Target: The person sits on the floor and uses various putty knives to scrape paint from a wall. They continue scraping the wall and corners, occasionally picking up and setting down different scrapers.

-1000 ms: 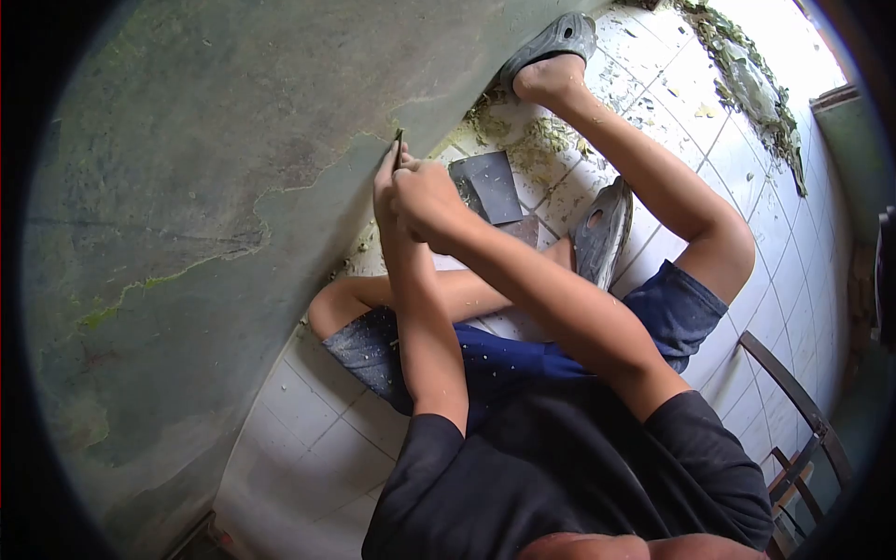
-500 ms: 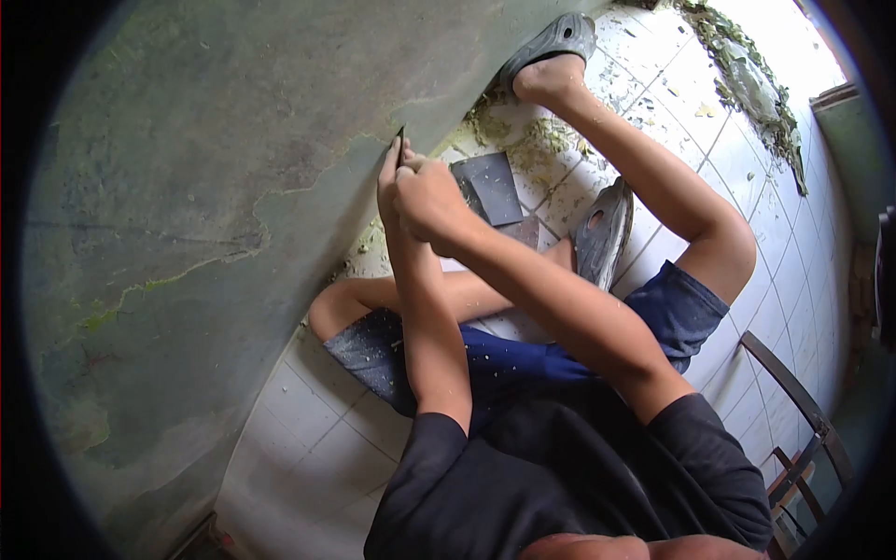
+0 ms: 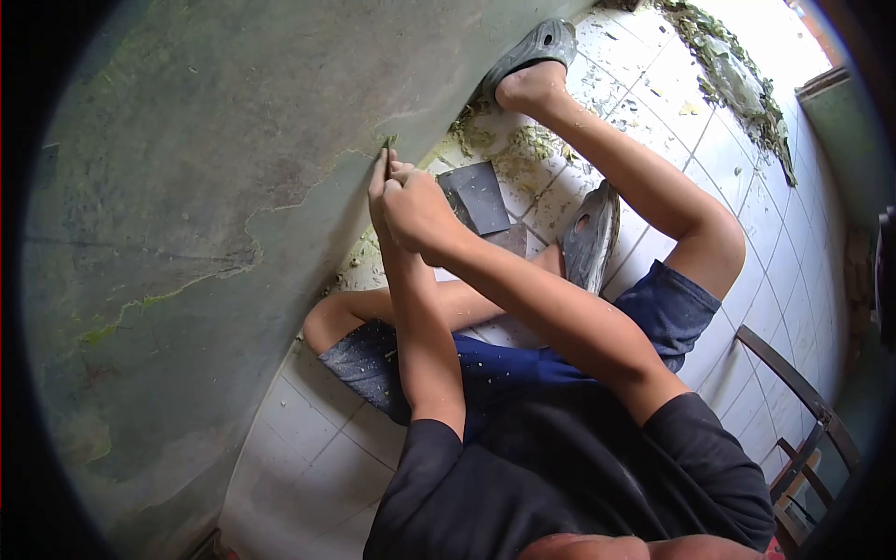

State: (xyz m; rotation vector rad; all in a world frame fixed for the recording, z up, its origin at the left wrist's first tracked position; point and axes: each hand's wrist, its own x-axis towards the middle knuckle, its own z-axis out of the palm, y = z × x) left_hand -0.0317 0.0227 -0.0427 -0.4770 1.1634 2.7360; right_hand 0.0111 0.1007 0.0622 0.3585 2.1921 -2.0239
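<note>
Both my hands are together low against the green-grey wall [image 3: 187, 187], at the ragged edge of its peeling paint. My right hand [image 3: 417, 210] is closed in a fist around a thin dark scraper [image 3: 391, 147], most of which is hidden by the fingers. My left hand [image 3: 378, 182] lies along the wall side of it, fingers pressed to the tool. A greenish flake shows at the scraper's tip. Beside my hands on the floor lie dark grey sheets [image 3: 483, 198], possibly sandpaper, and a brownish sheet [image 3: 507, 240].
Paint flakes [image 3: 527, 149] litter the white tiled floor [image 3: 728, 177] along the wall. A heap of debris with clear plastic [image 3: 733, 79] lies at the upper right. A dark chair frame [image 3: 793, 378] stands at right. My legs are folded around the work spot, feet in grey clogs [image 3: 590, 238].
The scraper's tip has shifted slightly along the wall, and a greenish flake now shows at it. My hands keep the same hold. The whole view has moved a little.
</note>
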